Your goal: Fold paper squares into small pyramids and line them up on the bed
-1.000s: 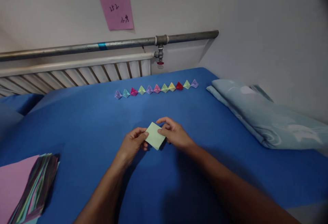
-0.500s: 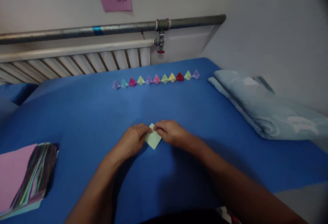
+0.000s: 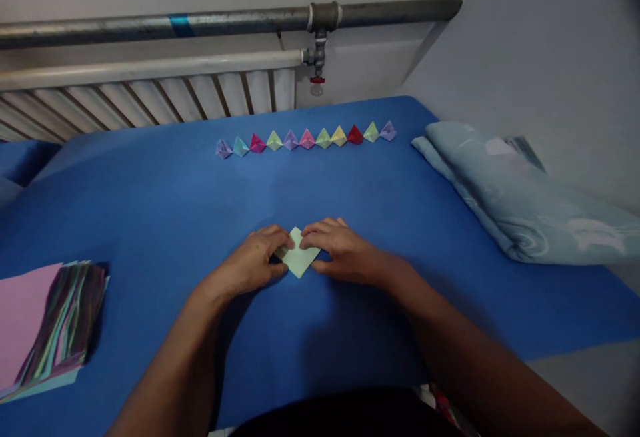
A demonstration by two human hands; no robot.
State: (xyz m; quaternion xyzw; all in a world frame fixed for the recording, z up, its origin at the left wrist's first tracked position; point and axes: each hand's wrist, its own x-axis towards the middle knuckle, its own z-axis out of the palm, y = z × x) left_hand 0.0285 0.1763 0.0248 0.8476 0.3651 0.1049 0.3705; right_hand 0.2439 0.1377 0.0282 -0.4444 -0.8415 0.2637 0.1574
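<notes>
A pale green origami paper (image 3: pixel 299 262) lies on the blue surface as a small diamond, one corner toward me. My left hand (image 3: pixel 257 258) holds its left side, fingertips on top and the thumb at the lower left edge. From the other side my right hand (image 3: pixel 343 250) grips the right corner, with fingers over the upper part and the thumb by the lower right edge. The fingers cover parts of the paper's side corners, so its folds there are hidden.
A row of several folded paper pieces (image 3: pixel 307 138) in mixed colours runs across the back. To the left is a stack of coloured paper (image 3: pixel 30 324). A folded light blue cloth (image 3: pixel 500 197) lies at right. Behind are a radiator (image 3: pixel 190 100) and a metal pipe (image 3: pixel 250 20).
My fingers have spread from a pinch near the paper's upper part toward its side corners, and the paper looks wider. The camera view has tipped downward.
</notes>
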